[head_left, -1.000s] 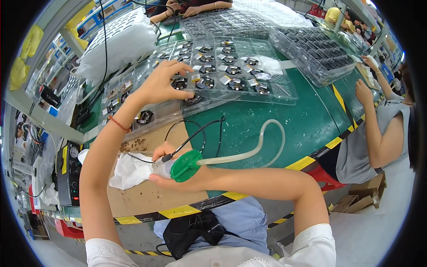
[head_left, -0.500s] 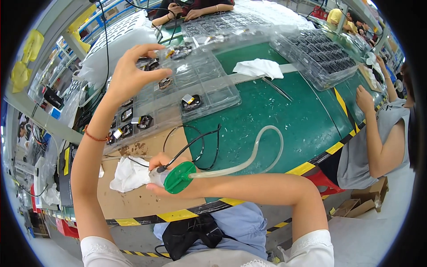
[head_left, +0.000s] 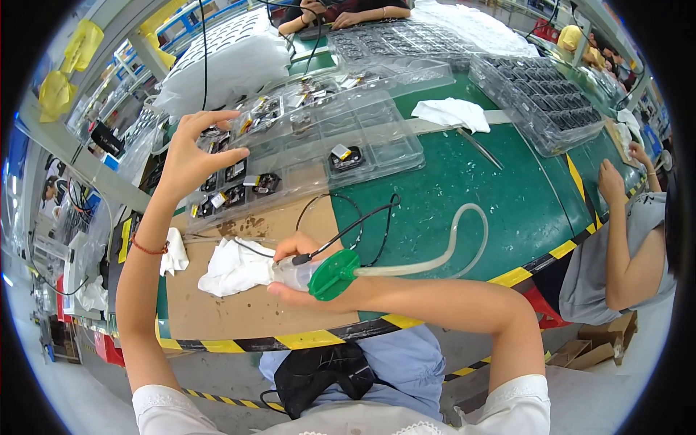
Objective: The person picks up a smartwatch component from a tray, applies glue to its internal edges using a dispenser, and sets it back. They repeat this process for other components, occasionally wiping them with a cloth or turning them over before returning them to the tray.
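My left hand (head_left: pixel 194 152) is raised over the left end of a clear plastic tray (head_left: pixel 395 148), thumb and fingers spread apart in a wide curve, with nothing visible gripped between them. Small black electronic modules with silver-and-yellow battery cells sit in several compartments; one module (head_left: pixel 346 157) lies in the near right part. Low over the brown board, my right hand (head_left: pixel 293 296) is closed round a clear dispensing syringe (head_left: pixel 291 272). A green cap (head_left: pixel 334 275) with a translucent hose (head_left: pixel 406 268) tops the syringe. Its tip is close to a crumpled white cloth (head_left: pixel 235 270) and partly hidden.
Tweezers (head_left: pixel 481 149) lie beside a folded white cloth (head_left: pixel 451 114) on the green mat. Stacked trays of black parts (head_left: pixel 536 101) stand at the back right. A co-worker sits at the right, another across the table. Black cable (head_left: pixel 348 230) loops near the syringe.
The whole view has shifted, so the table appears further right. Over the tray, my left hand has moved left and nearer to me. My right hand stays by the cloth with the syringe.
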Action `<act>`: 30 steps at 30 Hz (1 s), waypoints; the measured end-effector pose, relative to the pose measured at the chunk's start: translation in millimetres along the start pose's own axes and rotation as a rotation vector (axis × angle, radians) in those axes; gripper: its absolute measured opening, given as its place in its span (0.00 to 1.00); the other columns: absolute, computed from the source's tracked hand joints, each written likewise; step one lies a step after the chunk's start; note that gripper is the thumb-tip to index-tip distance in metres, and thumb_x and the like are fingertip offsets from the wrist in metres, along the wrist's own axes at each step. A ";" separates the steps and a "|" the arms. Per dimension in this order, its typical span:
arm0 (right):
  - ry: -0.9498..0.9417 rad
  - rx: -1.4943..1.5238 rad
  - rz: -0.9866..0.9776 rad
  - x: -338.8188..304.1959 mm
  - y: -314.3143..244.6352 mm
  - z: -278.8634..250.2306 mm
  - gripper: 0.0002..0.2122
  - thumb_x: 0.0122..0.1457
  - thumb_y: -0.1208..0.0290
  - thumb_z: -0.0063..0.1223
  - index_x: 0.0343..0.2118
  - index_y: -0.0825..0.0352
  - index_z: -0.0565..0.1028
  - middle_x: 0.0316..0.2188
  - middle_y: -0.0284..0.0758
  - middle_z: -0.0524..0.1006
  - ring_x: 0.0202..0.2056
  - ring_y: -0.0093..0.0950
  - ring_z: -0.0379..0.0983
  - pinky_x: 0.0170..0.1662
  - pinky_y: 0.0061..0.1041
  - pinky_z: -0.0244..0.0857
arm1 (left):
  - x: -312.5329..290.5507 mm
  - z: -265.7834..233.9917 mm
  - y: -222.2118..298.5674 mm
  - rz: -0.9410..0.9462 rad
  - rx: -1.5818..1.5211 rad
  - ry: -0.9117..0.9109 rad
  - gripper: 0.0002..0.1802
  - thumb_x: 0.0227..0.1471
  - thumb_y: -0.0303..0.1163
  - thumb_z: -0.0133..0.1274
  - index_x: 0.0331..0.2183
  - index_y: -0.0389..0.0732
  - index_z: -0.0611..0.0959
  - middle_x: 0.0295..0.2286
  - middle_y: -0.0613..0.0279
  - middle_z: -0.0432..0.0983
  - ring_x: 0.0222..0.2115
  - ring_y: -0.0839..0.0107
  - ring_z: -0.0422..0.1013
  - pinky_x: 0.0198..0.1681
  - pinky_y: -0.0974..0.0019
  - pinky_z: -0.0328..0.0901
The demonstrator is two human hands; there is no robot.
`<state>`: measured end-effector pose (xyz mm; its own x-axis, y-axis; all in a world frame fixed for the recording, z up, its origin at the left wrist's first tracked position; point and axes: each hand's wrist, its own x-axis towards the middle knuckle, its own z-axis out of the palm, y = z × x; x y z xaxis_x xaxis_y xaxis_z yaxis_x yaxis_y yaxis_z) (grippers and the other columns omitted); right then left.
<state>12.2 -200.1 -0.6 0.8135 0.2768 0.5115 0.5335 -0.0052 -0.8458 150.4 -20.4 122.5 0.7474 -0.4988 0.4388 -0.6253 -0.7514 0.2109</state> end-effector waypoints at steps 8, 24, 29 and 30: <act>0.010 -0.044 -0.050 -0.4 0.5 -4.5 0.18 0.46 0.61 0.60 0.35 0.64 0.68 0.20 0.29 0.73 0.19 0.19 0.69 0.22 0.19 0.62 | -41.0 6.1 -25.4 0.023 0.015 -0.172 0.28 0.27 0.35 0.65 0.38 0.43 0.79 0.29 0.66 0.72 0.41 0.65 0.59 0.47 0.64 0.55; 0.046 0.036 -0.031 1.6 -2.1 -1.7 0.16 0.44 0.65 0.61 0.33 0.63 0.68 0.16 0.32 0.70 0.19 0.23 0.68 0.22 0.21 0.59 | -45.1 62.1 -22.5 0.321 0.238 -0.075 0.42 0.32 0.51 0.61 0.45 0.35 0.68 0.43 0.52 0.66 0.45 0.55 0.61 0.49 0.57 0.54; 0.035 0.058 0.055 1.4 -1.5 -1.4 0.15 0.45 0.63 0.60 0.29 0.66 0.67 0.26 0.31 0.68 0.24 0.23 0.65 0.27 0.22 0.58 | -35.5 47.4 -26.0 0.521 0.263 -0.013 0.32 0.33 0.49 0.61 0.38 0.38 0.75 0.35 0.59 0.71 0.38 0.59 0.65 0.44 0.59 0.58; 0.033 0.062 0.056 1.6 -0.2 -1.3 0.15 0.45 0.63 0.60 0.29 0.66 0.67 0.26 0.31 0.68 0.24 0.23 0.65 0.27 0.22 0.58 | -33.9 45.9 -26.5 0.518 0.265 -0.016 0.32 0.33 0.49 0.61 0.38 0.38 0.75 0.35 0.59 0.71 0.38 0.59 0.65 0.44 0.59 0.58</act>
<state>13.6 -200.9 0.6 0.8493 0.2458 0.4672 0.4727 0.0403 -0.8803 151.9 -3.4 62.0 0.3637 -0.8350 0.4128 -0.8345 -0.4891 -0.2540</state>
